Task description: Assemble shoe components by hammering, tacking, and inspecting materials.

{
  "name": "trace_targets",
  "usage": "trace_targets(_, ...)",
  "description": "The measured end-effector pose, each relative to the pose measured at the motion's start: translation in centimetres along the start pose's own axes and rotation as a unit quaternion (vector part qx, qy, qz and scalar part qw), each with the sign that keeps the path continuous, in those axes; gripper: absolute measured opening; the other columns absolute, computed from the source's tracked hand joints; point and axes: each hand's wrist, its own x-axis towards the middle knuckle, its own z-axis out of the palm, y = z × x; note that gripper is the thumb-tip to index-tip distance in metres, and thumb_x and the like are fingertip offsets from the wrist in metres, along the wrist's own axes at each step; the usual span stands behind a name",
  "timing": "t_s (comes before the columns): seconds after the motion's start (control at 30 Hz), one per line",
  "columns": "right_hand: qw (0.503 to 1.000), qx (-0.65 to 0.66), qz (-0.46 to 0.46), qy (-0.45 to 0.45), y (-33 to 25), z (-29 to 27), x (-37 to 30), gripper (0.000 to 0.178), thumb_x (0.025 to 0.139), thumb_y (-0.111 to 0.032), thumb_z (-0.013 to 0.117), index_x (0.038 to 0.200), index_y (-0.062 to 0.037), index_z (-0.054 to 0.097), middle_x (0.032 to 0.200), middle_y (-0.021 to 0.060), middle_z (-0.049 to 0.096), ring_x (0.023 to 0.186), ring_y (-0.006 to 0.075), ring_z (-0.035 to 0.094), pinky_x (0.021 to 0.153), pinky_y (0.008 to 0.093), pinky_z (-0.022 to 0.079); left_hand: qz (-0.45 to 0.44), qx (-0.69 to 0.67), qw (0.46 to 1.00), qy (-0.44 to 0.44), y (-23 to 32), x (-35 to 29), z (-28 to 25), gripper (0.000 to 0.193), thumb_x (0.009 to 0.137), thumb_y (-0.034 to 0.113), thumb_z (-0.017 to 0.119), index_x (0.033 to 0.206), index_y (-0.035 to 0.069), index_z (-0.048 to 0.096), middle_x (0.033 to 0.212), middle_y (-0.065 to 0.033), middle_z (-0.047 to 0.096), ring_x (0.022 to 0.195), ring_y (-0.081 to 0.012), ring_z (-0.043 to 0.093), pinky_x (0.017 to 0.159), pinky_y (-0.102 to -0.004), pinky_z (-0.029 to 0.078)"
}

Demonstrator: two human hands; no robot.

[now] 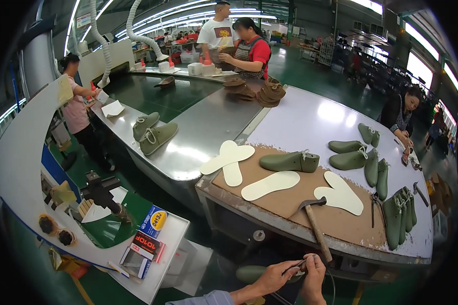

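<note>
At the lower edge, below the near edge of the table, my two hands meet. My left hand point(276, 276) is closed on a thin dark piece point(296, 265), whose kind I cannot make out. My right hand point(314, 277) is closed beside it, fingertips pinched at the piece's end. A green shoe last point(249, 273) lies partly hidden behind my left hand. Just above my right hand, a hammer point(318, 229) rests on the brown board with its wooden handle over the table edge. Cream insoles point(271, 185) and another green last point(290, 161) lie beyond it.
Several green lasts point(371, 168), pincers point(375, 208) and a second hammer point(421, 193) occupy the table's right side. Stacked brown shoe parts point(271, 94) sit at the far end. Left stands a white bench point(158, 277) with small boxes point(154, 222). Co-workers point(249, 51) stand around the tables.
</note>
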Motion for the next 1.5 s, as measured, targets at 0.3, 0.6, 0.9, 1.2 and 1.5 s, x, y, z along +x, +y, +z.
trace_targets(0.3,0.980,-0.125,-0.019,-0.152,-1.7,0.8,3.2,0.024,0.098,-0.019,0.046,0.094,-0.0003,0.060,0.070,0.0001,0.049,0.065,0.0086,0.046,0.060,0.0253,0.039,-0.085,-0.013,0.979,-0.182,0.2,2.6,-3.5,0.033,0.102,0.025,0.038,0.089,0.004,0.060,0.065,-0.0042,0.051,0.058,-0.0128,0.052,0.056,-0.0285,0.044)
trace_targets(0.6,0.683,-0.642,-0.348,0.015,-3.2,-0.2,9.3,0.045,0.088,-0.012,0.058,0.131,-0.0085,0.047,0.109,0.0185,0.054,0.098,0.0362,0.054,0.077,0.0444,0.047,-0.188,-0.134,0.968,0.100,-2.9,5.8,-3.1,0.038,0.101,0.035,0.043,0.085,0.003,0.056,0.066,-0.0005,0.047,0.060,-0.0076,0.044,0.056,-0.0245,0.037)
trace_targets(0.9,0.835,-0.434,-0.322,-0.101,-6.3,-0.8,6.6,0.046,0.092,-0.001,0.053,0.138,-0.0068,0.045,0.114,0.0228,0.061,0.099,0.0389,0.062,0.085,0.0386,0.051,-0.156,0.078,0.971,0.167,-1.8,6.9,-2.8,0.042,0.098,0.036,0.045,0.081,0.001,0.059,0.072,-0.0176,0.060,0.070,-0.0341,0.059,0.066,-0.0408,0.045)
trace_targets(1.2,0.873,-0.411,-0.235,-0.116,-5.7,-0.2,5.4,0.044,0.092,-0.005,0.058,0.135,-0.0100,0.050,0.109,0.0246,0.063,0.097,0.0355,0.066,0.079,0.0367,0.052,-0.168,0.115,0.965,0.164,-1.0,7.4,-2.9,0.041,0.097,0.038,0.047,0.081,0.003,0.061,0.072,-0.0171,0.063,0.070,-0.0381,0.060,0.064,-0.0431,0.045)
trace_targets(1.5,0.851,-0.372,-0.364,-0.067,-6.3,0.2,4.3,0.036,0.087,-0.007,0.065,0.123,-0.0046,0.059,0.098,0.0255,0.065,0.086,0.0370,0.067,0.075,0.0354,0.052,-0.206,0.027,0.968,0.140,-2.9,7.8,-3.2,0.044,0.097,0.038,0.046,0.080,0.000,0.060,0.067,-0.0159,0.060,0.063,-0.0293,0.058,0.062,-0.0390,0.044)
